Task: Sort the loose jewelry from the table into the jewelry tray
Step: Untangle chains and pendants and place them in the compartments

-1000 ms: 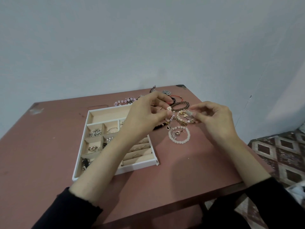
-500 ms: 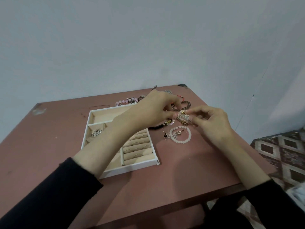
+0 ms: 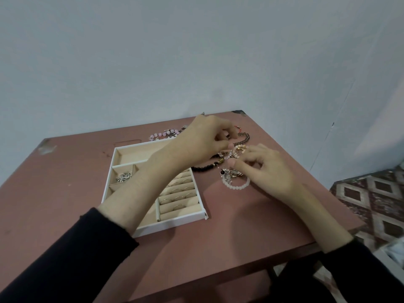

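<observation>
Two hands on one item: I have the left hand [image 3: 207, 138] and right hand [image 3: 270, 169] each pinching, fingers curled, at the tangled gold-and-pearl cluster [image 3: 235, 153], just right of the jewelry tray [image 3: 153, 145]. Change over the last second: both hands have sunk from above the pile to low over it, and the left forearm now lies across the tray's small compartments. Cluster status: not in the tray. Outstanding on the table [image 3: 240, 232]: white bead bracelet [image 3: 237, 186], dark bead bracelet [image 3: 204, 167], pink bead bracelet [image 3: 160, 134] at the far side. Filed: rings [image 3: 177, 194] in the roll slots, silver piece [image 3: 124, 177] in a left compartment. I judge sorting stalled on untangling, with several pieces left.
</observation>
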